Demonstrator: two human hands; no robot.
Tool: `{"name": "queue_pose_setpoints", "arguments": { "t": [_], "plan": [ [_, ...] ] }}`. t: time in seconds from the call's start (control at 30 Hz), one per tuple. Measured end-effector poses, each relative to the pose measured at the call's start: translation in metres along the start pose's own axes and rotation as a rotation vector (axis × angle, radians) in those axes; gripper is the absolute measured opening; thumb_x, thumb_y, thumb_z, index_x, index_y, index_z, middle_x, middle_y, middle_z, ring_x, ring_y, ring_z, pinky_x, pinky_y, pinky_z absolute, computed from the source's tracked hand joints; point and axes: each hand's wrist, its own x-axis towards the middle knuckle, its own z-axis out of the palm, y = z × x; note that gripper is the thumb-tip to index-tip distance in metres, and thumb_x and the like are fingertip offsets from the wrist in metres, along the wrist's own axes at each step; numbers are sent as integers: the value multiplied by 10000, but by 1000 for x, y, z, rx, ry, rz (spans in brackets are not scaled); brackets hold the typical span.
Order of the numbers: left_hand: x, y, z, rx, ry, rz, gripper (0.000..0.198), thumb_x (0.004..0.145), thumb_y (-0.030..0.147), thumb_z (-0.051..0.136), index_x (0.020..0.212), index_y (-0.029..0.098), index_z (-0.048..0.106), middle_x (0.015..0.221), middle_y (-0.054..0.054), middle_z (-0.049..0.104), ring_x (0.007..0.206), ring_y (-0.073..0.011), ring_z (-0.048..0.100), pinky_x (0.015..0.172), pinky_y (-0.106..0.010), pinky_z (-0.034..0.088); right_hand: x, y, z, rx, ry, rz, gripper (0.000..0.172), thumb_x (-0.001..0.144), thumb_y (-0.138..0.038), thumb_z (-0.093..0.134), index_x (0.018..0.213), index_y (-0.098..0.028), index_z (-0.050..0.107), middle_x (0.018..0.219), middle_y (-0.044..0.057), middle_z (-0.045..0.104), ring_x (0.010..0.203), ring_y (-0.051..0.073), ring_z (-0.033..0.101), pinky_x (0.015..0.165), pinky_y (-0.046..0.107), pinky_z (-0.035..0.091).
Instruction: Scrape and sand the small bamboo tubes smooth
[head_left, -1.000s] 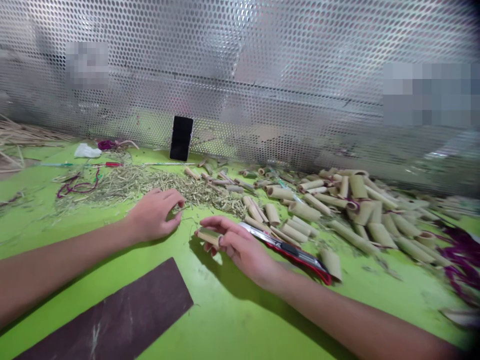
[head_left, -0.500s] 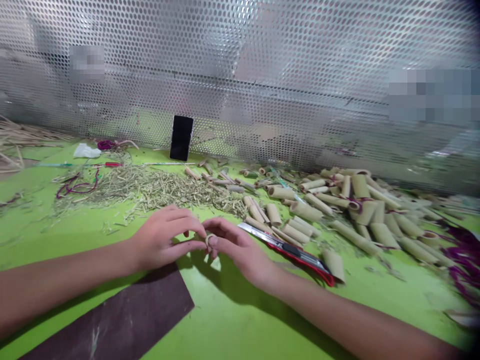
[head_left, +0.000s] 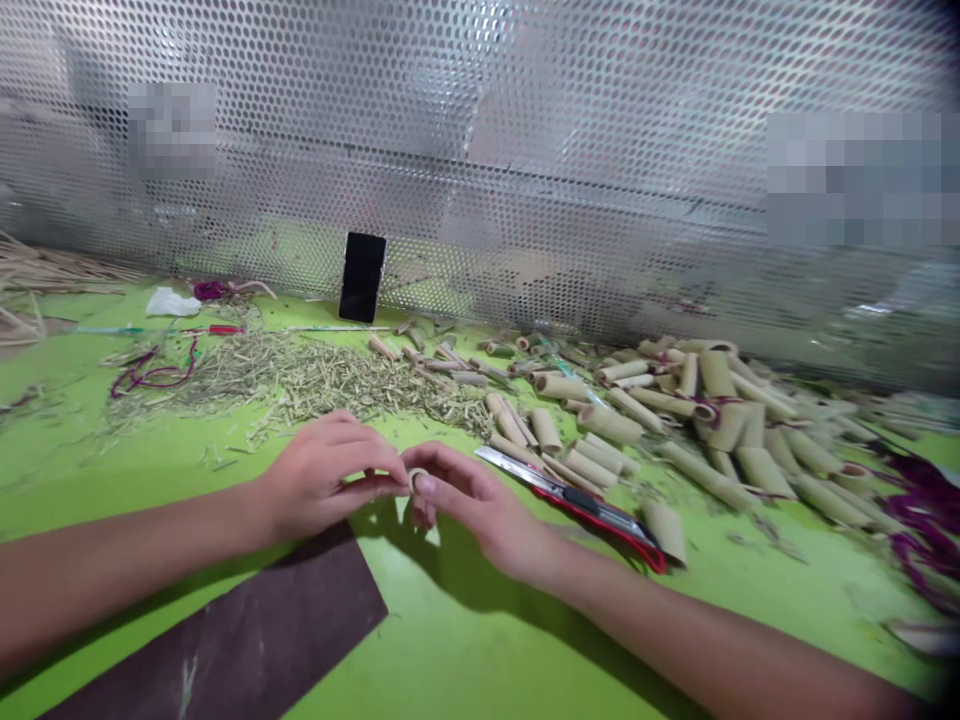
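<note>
A short hollow tube (head_left: 417,482), pale and apparently cut from a plant stem, is pinched between the thumb and fingers of my right hand (head_left: 476,500). One of its open ends faces up. From the other side, my left hand (head_left: 330,470) brings its thumb and fingertips together at the tube's rim. What those fingertips hold, if anything, is too small to make out. Just right of my right hand lies a red and black utility knife (head_left: 577,500) with its blade extended. Below my left wrist is a dark brown sheet (head_left: 285,620), possibly sandpaper.
Many cut stem tubes (head_left: 750,430) are heaped at the right, near purple thread (head_left: 926,510). Straw-like shavings (head_left: 337,375) spread behind my hands. A phone (head_left: 363,277) leans upright against a perforated metal screen (head_left: 480,130). Crumpled white tissue (head_left: 172,301) lies back left.
My left fingers have closed closer together at the tube's rim. The tube's open end now shows more clearly in my right hand. Everything on the table stays put.
</note>
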Motion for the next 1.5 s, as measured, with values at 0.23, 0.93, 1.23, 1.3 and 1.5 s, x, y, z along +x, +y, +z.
{"name": "queue_pose_setpoints", "arguments": {
  "t": [0.23,0.93,1.23,1.3,1.5],
  "plan": [
    [-1,0,0,-4,-25,-10,184,1050,267,570,919,202,682,826,34,760,767,-114,694,781,-266,446,0,-2,1,22,-2,-18,342,948,-520,658,1040,-192,625,912,13,623,775,148,602,745,345,508],
    [-1,3,2,-59,52,-18,198,1044,316,591,912,215,698,807,36,776,738,-111,717,755,-277,476,0,2,0,133,-9,10,388,883,-513,751,1053,-193,611,983,32,653,872,164,625,809,384,541],
    [0,4,0,-71,108,20,146,1031,261,612,927,225,707,813,29,790,713,-111,730,727,-283,492,0,4,4,199,44,34,422,847,-505,793,1072,-190,625,976,29,655,901,165,631,876,408,532],
    [0,4,0,-71,98,17,157,1033,255,605,913,218,700,806,27,785,713,-111,726,725,-282,489,-1,3,5,194,41,37,431,843,-513,794,1065,-184,624,964,28,659,892,162,633,872,401,531],
    [-1,1,-4,-59,-34,28,191,1048,231,563,891,207,670,798,26,761,739,-110,710,756,-276,464,-2,1,5,138,16,65,437,844,-537,782,1035,-183,612,973,34,661,892,167,630,845,389,525]
  ]
}}
